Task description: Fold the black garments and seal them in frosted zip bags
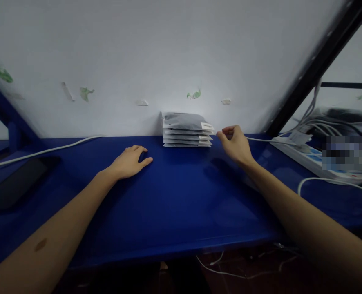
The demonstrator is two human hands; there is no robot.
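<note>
Stack (187, 130): there it is, grey packets piled between my two hands, just beside the right, well apart from the left, up near the wall (168, 53).
Left hand (132, 161): palm down over the bench (168, 196), fingers loosely spread, thumb out wide, nothing in it; whether the palm bears any weight, I can't tell.
Right hand (235, 145): thumb and fingers at a narrow gap, nothing visible between them, tips just off the stack's labelled end.
Slide: the packets look slick and their edges sit unevenly, so I judge a sideways nudge from my right fingertips could shear the pile toward the left hand.
Pinch: that narrow gap might catch only the top packet, or bend its label (206, 126), and skew those below.
Depth: one head view, dim light; misjudging the space off my right fingertips would cause a bump.
Cord (260, 140): white, beyond my right wrist, running outward to the strip (303, 157); a wide swing of that hand could snag it and tug the strip.
</note>
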